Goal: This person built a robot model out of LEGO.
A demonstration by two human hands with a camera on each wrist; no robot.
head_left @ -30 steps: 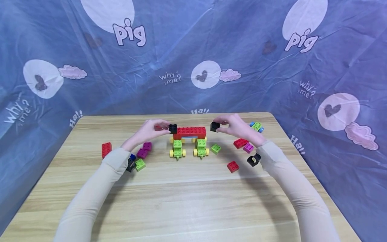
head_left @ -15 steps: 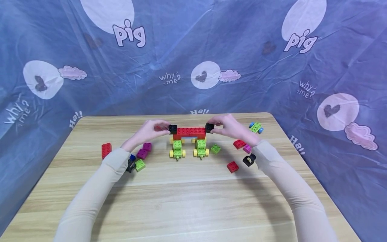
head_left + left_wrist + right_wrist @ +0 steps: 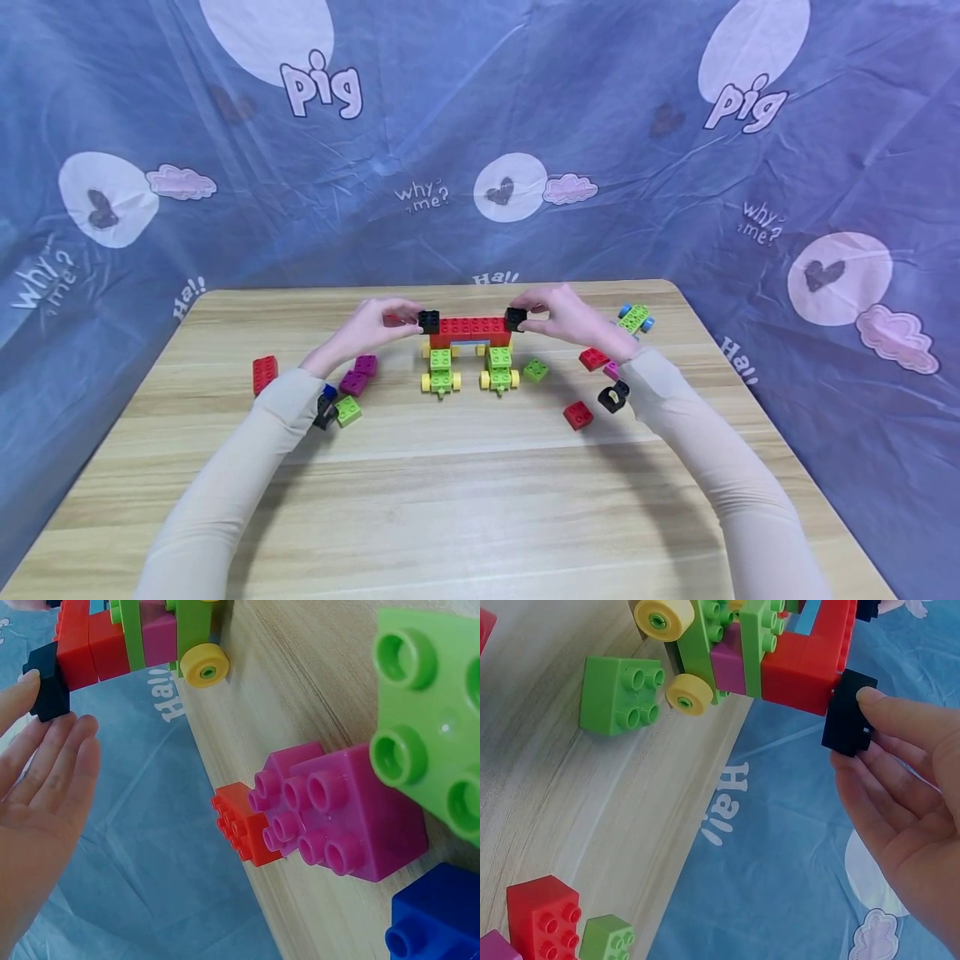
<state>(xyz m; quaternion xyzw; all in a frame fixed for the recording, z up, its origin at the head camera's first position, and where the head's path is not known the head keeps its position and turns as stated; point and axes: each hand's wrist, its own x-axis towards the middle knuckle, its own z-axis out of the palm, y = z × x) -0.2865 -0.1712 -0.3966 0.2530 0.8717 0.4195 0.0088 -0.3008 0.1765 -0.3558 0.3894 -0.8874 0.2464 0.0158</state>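
Note:
A toy-brick structure stands at the back middle of the table: red bricks (image 3: 471, 328) on top, bridging two green wheeled bases (image 3: 440, 379) with yellow wheels. At its upper left end, my left hand (image 3: 378, 322) pinches a black brick (image 3: 49, 681) between thumb and fingers, against the end of the red row. My right hand (image 3: 558, 312) pinches another black brick (image 3: 850, 712) at the opposite end, tilted slightly in the right wrist view, its edge right at the red brick's upper corner. Purple bricks (image 3: 728, 658) show between green layers lower in the structure.
Left of the structure lie purple bricks (image 3: 353, 382), a green brick (image 3: 347, 411), a red brick (image 3: 265, 373) and dark pieces (image 3: 324, 412). On the right are a green brick (image 3: 536, 370), red bricks (image 3: 578, 415), a black piece (image 3: 612, 399) and a blue-wheeled green base (image 3: 635, 318).
My right hand has moved left with its black brick, from apart from the structure to the red row's right end. My left hand has stayed in place with its black brick.

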